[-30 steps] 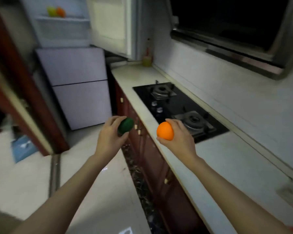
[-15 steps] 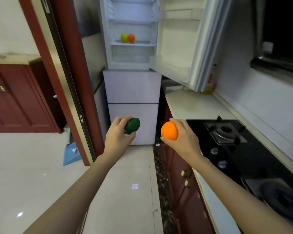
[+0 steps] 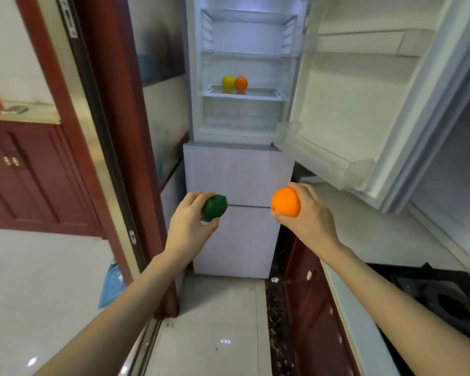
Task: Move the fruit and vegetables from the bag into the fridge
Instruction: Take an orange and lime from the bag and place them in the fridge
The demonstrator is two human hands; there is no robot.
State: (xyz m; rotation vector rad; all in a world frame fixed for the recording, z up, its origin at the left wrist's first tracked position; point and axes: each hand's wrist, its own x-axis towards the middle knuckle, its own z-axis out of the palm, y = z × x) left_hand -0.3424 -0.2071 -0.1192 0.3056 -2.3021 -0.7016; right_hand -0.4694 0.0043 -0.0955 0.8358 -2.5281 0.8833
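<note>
My left hand (image 3: 189, 223) grips a dark green fruit (image 3: 214, 208) at chest height. An orange (image 3: 286, 202) sits in the curled fingers of my right hand (image 3: 308, 215). Both hands are held out in front of the white fridge (image 3: 239, 169), below its open upper compartment. On a glass shelf (image 3: 266, 94) inside, a yellow-green fruit (image 3: 228, 82) and another orange (image 3: 241, 83) sit side by side. The bag is out of view.
The fridge door (image 3: 369, 109) stands open to the right, over the pale counter (image 3: 375, 240). A black gas hob (image 3: 445, 297) lies at lower right. Red cabinets (image 3: 307, 316) run under the counter. A red door frame (image 3: 114, 131) stands left of the fridge.
The view has swung left from the counter and hob and closed in on the fridge. Both hands keep the same hold on their fruit and are now nearer the fridge.
</note>
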